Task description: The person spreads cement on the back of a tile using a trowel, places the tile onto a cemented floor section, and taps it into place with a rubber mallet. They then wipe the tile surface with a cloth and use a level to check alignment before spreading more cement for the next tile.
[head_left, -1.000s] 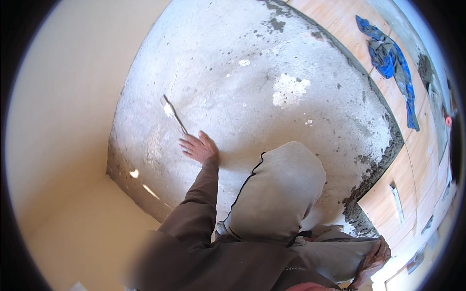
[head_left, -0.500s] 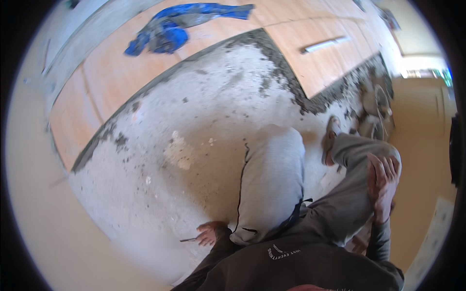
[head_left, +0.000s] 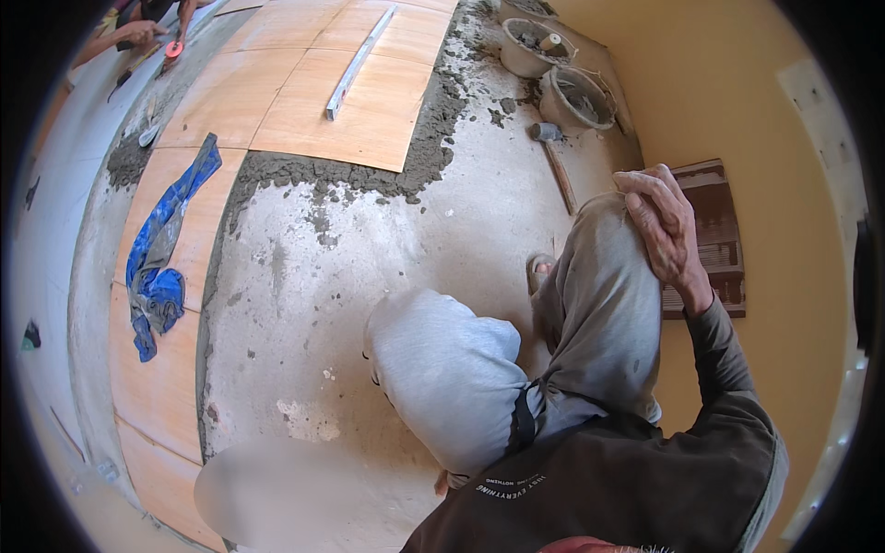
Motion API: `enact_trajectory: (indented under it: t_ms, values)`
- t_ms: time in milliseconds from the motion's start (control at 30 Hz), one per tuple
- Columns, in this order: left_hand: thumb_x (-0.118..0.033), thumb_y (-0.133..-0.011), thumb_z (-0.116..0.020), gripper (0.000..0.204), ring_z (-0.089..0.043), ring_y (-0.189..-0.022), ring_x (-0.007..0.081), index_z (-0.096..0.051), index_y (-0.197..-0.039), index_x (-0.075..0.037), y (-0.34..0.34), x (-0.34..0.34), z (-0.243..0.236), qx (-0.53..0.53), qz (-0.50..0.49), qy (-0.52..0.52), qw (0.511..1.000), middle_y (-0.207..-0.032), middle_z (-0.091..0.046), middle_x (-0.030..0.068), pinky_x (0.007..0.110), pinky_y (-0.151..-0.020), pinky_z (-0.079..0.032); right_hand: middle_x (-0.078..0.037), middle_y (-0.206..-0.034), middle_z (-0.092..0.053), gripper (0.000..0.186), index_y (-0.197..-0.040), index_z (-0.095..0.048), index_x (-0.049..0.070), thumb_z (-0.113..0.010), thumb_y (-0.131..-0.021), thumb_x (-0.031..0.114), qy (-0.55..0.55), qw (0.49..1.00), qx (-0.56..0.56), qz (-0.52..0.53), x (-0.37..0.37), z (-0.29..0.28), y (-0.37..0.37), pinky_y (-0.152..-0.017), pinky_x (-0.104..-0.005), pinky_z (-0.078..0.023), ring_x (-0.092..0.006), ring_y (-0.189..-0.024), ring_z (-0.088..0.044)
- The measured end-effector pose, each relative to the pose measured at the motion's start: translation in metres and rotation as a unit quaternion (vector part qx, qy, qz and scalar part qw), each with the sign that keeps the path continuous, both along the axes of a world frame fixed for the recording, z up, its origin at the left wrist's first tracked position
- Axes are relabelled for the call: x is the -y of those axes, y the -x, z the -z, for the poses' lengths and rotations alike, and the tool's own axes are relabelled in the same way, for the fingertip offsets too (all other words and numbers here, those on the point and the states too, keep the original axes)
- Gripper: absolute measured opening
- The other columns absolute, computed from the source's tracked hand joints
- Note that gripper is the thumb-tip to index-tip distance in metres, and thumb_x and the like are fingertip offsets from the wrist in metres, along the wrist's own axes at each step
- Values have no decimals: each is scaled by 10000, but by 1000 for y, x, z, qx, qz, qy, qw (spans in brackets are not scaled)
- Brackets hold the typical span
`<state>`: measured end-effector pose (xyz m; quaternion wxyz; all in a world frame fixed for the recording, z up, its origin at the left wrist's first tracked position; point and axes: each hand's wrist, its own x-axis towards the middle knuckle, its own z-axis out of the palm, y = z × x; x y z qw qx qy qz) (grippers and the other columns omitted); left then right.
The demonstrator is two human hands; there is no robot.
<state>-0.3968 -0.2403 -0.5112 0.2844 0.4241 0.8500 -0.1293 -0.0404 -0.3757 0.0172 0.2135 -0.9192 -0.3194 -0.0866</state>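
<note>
My right hand lies over my raised right knee, its fingers stretched out and holding nothing. Of my left hand only a sliver of skin shows beside my bent left leg; its fingers are hidden. Nearest the right knee is a mallet with a grey head and a wooden handle, lying on the bare concrete floor. A flat brown printed carton leans against the wall beyond my right forearm.
Wood-look tiles edge the floor on wet grey mortar. A metal straightedge and a blue-grey cloth lie on them. Mortar buckets stand along the yellow wall. Another person's hands are at far left, by a red-ended tool.
My view has swung right, bringing the buckets and mallet into clearer sight. My left hand, earlier visible on the floor with a thin stick-like thing, is now mostly hidden. My right hand stays on the knee.
</note>
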Motion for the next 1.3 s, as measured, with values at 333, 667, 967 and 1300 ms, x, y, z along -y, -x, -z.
enact_trajectory:
  t_ms: [333,667,967,1300]
  values:
    - [-450,-1080,-397,636,-466,-1379,369,-392,-1530,-1,-55,-20,2,172,6,22,985,-1510,-437,227,501,-1116,-397,-230,-1092,-678,353,-1238,-660,-21,-565,-1022,242,5,972,-231,36,194,183,-115,-965,-431,-501,-371,-1028,-654]
    - [-392,-1076,-453,578,-536,-1315,342,-455,-1484,17,-36,13,-37,261,-96,1,960,-1435,-526,214,462,-1081,-447,-350,-1294,-549,535,-1403,-525,41,-555,-1051,443,135,983,-66,107,272,403,-314,-913,-540,-540,-515,-1036,-664]
    - [-340,-1072,-503,526,-599,-1258,316,-511,-1443,32,38,15,-160,306,-159,-92,934,-1369,-606,202,427,-1049,-492,-262,-1161,-582,335,-1219,-551,32,-567,-1021,301,162,969,-113,150,228,386,-258,-751,-544,-589,-446,-902,-700]
    - [-279,-1084,-536,488,-641,-1233,268,-531,-1446,47,-78,-160,-340,420,82,-407,807,-1386,-640,184,371,-1068,-505,-224,-879,-684,462,-1039,-648,-34,-498,-1084,401,141,935,-274,176,362,360,-153,-740,-515,-533,-400,-843,-692]
